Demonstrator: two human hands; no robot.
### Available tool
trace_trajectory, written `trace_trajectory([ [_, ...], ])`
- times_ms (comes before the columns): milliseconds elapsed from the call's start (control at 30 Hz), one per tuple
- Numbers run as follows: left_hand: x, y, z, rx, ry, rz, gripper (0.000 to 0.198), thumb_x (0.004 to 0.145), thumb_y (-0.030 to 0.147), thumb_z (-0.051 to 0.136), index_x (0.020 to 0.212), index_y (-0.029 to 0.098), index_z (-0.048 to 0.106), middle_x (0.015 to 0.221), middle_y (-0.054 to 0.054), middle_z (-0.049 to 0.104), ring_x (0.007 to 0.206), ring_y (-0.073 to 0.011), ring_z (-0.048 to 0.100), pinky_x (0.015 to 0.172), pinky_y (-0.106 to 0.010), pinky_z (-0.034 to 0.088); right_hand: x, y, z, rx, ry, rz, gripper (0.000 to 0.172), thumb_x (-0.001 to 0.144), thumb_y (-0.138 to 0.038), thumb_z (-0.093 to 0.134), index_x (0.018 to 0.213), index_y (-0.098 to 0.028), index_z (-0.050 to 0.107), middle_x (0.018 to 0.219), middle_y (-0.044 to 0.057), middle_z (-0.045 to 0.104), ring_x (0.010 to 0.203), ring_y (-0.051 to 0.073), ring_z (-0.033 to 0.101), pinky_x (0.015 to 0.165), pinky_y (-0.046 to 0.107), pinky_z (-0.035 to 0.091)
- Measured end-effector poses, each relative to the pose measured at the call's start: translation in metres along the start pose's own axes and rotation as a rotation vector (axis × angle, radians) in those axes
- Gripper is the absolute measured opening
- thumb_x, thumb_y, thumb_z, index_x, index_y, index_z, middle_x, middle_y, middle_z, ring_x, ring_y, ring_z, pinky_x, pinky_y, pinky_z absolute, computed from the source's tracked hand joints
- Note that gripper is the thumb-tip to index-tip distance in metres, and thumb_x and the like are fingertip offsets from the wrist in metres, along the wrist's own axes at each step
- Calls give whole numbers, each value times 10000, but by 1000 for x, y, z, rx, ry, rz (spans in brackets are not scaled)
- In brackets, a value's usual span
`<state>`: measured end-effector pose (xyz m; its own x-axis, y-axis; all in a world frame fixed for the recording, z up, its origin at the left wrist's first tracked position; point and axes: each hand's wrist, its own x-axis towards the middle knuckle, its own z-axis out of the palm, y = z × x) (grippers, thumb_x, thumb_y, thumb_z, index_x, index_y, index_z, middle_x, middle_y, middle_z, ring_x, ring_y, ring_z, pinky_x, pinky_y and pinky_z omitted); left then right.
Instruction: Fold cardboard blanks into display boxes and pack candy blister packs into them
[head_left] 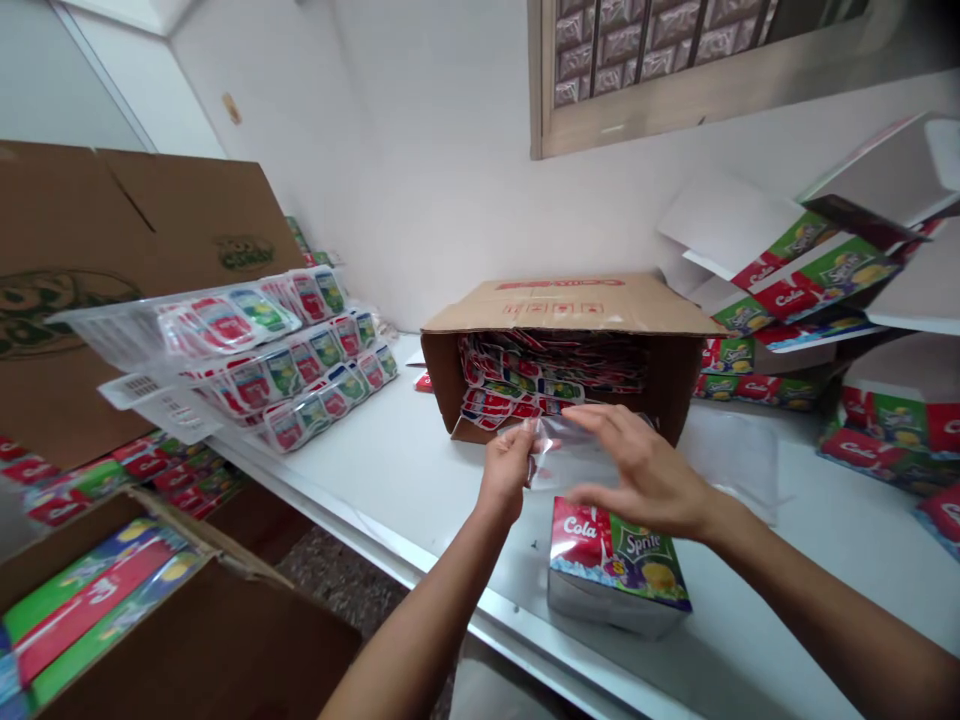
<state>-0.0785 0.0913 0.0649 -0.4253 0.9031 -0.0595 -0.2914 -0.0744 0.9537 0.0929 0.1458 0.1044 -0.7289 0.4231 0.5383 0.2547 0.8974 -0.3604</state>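
Observation:
My left hand [510, 465] pinches the left edge of a clear plastic bag [566, 455] in front of the open cardboard box. My right hand [637, 470] is held over the bag's right part, thumb and fingers spread apart. Just below my right hand, a printed Cola and Sprite carton [619, 570] rests on the white table [420, 500]. The brown cardboard box [570, 305] lies with its opening toward me, filled with red, green and white packets [510, 375]. More clear plastic [731, 460] lies flat to the right of the box.
Bagged packets [277, 370] are stacked along the table's left side, by a large carton [135, 230]. Opened display boxes [817, 270] pile up at the right. An open box [277, 640] holding printed cartons stands low at the left. A window [645, 50] is above.

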Motion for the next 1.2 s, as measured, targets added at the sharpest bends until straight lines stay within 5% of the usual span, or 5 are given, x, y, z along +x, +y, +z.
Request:
trace_trajectory([
  [167, 3, 12, 2, -62, -49, -99, 690, 735, 700, 570, 1045, 87, 632, 798, -120, 717, 427, -94, 534, 487, -266, 495, 1, 3, 10, -44, -24, 0, 304, 898, -289, 493, 1157, -230, 639, 1194, 98, 645, 1087, 284, 567, 941, 466, 398],
  [533, -1, -6, 14, 265, -186, 201, 567, 634, 576, 751, 948, 106, 709, 873, -123, 728, 768, -205, 662, 713, -318, 524, 19, 20, 21, 1312, 219, 579, 219, 770, -403, 634, 789, -188, 598, 834, 66, 730, 757, 206, 689, 711, 340, 539],
  [733, 11, -7, 4, 453, -4, 295, 437, 789, 524, 608, 869, 103, 694, 701, -84, 706, 588, -174, 649, 594, -311, 533, 3, 45, 19, 1074, 479, 650, 312, 750, -487, 670, 850, -199, 606, 827, 33, 718, 756, 179, 680, 727, 312, 537],
  [933, 29, 5, -1, 903, 246, 526, 283, 887, 138, 406, 1082, 192, 604, 914, -67, 651, 836, -189, 627, 745, -312, 486, -25, 75, 27, 381, 137, 675, 498, 719, -472, 655, 1127, -191, 601, 1043, 125, 680, 909, 287, 653, 830, 470, 513],
  [1200, 44, 4, 18, 1443, 56, 827, 193, 872, 111, 458, 935, 183, 626, 858, -88, 578, 868, -232, 552, 722, -315, 426, -2, 21, -12, -353, 221, 271, 794, 797, -386, 595, 1479, -192, 236, 1483, 149, 339, 1284, 341, 391, 992, 496, 394],
])
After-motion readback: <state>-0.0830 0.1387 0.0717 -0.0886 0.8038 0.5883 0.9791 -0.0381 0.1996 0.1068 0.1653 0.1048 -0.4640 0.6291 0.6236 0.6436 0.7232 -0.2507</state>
